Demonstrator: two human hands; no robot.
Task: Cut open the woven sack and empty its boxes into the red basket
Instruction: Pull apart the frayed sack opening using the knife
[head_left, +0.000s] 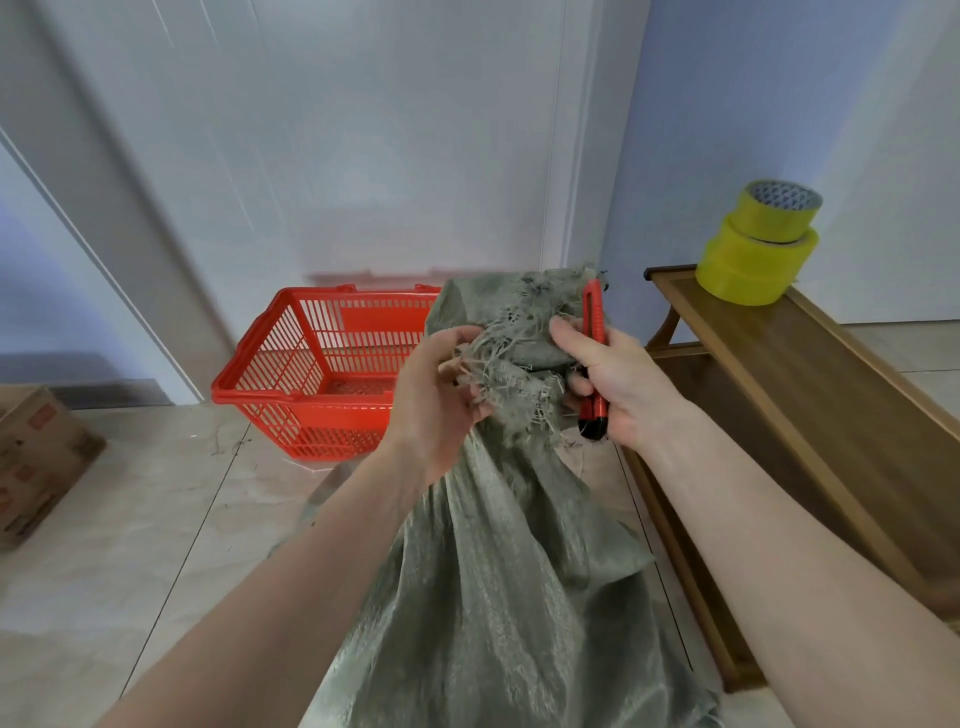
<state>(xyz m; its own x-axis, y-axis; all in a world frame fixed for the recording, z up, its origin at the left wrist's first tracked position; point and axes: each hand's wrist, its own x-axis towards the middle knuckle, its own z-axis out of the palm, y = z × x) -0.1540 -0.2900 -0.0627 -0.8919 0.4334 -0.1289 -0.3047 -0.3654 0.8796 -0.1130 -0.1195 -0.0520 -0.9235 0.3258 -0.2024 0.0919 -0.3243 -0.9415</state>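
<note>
A grey-green woven sack (498, 571) stands upright in front of me, its frayed top bunched at chest height. My left hand (436, 395) grips the frayed mouth from the left. On the right side of the mouth, my right hand (608, 384) holds a red utility knife (594, 358) upright in its fist, thumb pressing on the sack fabric. The knife blade is not visible. Just behind the sack, on the floor, is the red basket (311, 374), with nothing seen in it. The sack's contents are hidden.
A wooden bench (779, 395) runs along the right, with two stacked yellow tape rolls (758, 244) on its far end. A cardboard box (36, 462) sits on the tiled floor at the left. A white wall and door stand behind the basket.
</note>
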